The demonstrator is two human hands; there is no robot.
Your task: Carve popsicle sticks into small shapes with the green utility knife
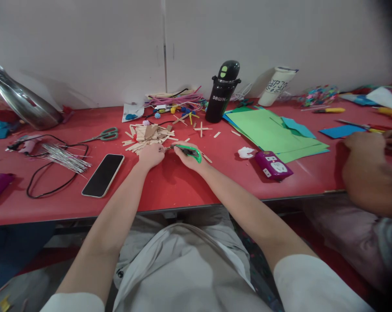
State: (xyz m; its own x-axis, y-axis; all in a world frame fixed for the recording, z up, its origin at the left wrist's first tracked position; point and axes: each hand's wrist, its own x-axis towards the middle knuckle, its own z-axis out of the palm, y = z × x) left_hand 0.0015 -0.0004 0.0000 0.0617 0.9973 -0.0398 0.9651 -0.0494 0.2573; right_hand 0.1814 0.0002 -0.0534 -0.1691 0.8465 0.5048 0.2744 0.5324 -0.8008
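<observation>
My right hand [188, 158] grips a green utility knife [191, 152], its tip pointing left toward my left hand [151, 154]. My left hand rests on the red table [170, 182] with its fingers closed on a small wooden stick, right at the edge of a pile of wooden craft sticks [148, 136]. The two hands almost touch at the knife's tip. The stick itself is mostly hidden by the fingers.
A phone [103, 174] lies left of my arms, beside silver wires [64, 158] and a black cable. Scissors [105, 135], a black bottle [222, 92], green paper sheets [273, 134], a purple device [273, 165] and a co-worker's arm [371, 173] at right.
</observation>
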